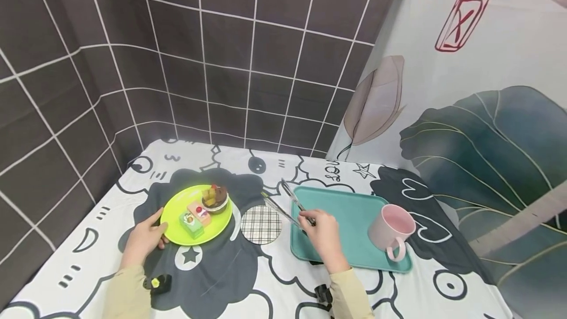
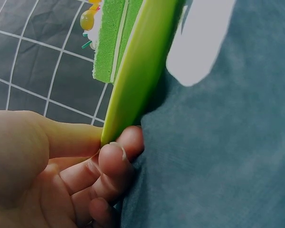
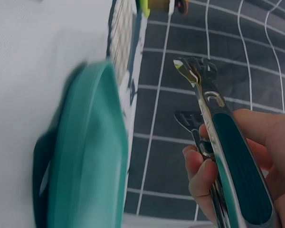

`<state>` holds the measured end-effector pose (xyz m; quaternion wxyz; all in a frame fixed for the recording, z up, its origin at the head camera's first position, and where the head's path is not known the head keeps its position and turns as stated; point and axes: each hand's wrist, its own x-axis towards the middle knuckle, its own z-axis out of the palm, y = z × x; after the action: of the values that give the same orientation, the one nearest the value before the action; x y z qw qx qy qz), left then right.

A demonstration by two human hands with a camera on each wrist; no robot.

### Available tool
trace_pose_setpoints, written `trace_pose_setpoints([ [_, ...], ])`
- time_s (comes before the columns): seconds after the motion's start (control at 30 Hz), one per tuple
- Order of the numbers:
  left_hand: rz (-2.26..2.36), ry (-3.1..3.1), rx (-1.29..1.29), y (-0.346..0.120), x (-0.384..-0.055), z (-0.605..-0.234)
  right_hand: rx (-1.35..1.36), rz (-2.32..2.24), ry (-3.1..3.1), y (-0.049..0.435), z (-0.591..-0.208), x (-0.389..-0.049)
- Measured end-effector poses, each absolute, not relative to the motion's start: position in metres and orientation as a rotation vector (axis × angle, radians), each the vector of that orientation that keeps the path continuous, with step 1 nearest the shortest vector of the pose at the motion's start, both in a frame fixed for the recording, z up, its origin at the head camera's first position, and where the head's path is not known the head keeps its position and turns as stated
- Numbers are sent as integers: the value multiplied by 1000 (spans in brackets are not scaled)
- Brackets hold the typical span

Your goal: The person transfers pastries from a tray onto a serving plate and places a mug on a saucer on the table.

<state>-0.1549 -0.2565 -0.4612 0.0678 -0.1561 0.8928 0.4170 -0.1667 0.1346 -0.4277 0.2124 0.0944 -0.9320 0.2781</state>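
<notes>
My left hand (image 1: 144, 238) pinches the left rim of a lime-green plate (image 1: 177, 208), thumb on top and fingertips under the edge in the left wrist view. On the plate sit a green cake piece (image 1: 192, 225), a pink cake piece (image 1: 199, 212) and a chocolate cupcake (image 1: 215, 197) with yellow chunks on it. My right hand (image 1: 322, 234) grips metal tongs (image 3: 237, 166) with dark grip panels. The tongs' arms are spread with nothing between the tips, which point toward the plate, over the left edge of the teal tray (image 1: 341, 201).
A pink mug (image 1: 392, 230) stands at the tray's right end, its handle toward me. Between plate and tray lies a round plaid coaster (image 1: 261, 224). A cartoon-patterned cloth (image 1: 235, 289) covers the table. A dark gridded curtain (image 1: 230, 53) hangs behind.
</notes>
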Motion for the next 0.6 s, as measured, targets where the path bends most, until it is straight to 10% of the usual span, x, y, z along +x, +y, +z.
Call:
trace_pose_setpoints([
  [0.6,1266,2688,-473,-258,-155,-463,-35,727,-2615,193,-438,-162],
])
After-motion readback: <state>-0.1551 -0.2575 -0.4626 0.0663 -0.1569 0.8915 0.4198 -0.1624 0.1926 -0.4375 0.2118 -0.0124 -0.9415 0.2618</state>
